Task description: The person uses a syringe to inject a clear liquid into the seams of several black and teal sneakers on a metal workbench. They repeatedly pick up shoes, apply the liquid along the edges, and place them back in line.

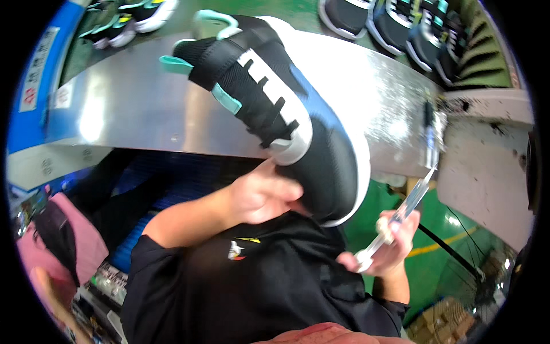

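A black sneaker [326, 155] with a white sole, a blue side patch and mint-green pull tabs is held up above the metal table. My left hand [266, 192] grips it near the toe; part of the fingers is hidden behind the shoe. Off to the right, my right hand [395, 243] is closed around a clear syringe [401, 218]. The syringe's thin tip points up and away from me, its plunger end down by my thumb. Syringe and shoe are apart.
The shiny metal table [132, 114] spans ahead. Several similar shoes [395, 26] stand at the far right, more shoes [134, 20] at the far left. A pen-like black tool [428, 123] lies by the table's right end, beside a pale machine part [487, 166]. Another person in pink [69, 229] is at left.
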`<act>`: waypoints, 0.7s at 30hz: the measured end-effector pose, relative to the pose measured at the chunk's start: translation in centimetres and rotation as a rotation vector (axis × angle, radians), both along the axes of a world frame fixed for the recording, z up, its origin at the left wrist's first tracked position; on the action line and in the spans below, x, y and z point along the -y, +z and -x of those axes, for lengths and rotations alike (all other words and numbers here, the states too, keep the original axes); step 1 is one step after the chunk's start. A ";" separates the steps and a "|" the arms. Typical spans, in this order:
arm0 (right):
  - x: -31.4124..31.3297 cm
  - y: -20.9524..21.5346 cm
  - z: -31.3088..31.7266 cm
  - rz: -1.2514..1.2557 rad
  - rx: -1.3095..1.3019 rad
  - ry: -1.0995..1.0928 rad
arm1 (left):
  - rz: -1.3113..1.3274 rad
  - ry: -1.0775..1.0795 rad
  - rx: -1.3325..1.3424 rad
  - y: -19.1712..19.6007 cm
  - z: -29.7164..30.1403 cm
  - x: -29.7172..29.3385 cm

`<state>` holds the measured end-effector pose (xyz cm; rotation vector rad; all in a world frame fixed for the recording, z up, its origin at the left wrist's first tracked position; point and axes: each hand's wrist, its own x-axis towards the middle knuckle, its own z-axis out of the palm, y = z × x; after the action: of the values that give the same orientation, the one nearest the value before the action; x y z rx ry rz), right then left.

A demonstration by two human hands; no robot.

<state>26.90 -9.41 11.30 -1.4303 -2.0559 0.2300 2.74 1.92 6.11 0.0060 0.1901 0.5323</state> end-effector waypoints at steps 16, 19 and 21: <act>-10.5 -6.2 -2.0 -0.106 -0.047 -0.168 | -0.640 0.210 -0.747 2.1 4.8 -18.3; -11.0 -6.1 -1.9 -0.106 -0.034 -0.172 | -0.720 0.206 -0.810 0.6 -0.3 -25.9; -11.1 -6.1 -2.0 -0.105 -0.021 -0.173 | -0.785 0.154 -0.961 -1.1 -3.3 -28.6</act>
<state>28.86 1.72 5.18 -1.5235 -1.8864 0.0647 6.02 30.51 5.01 1.0328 0.9114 0.6982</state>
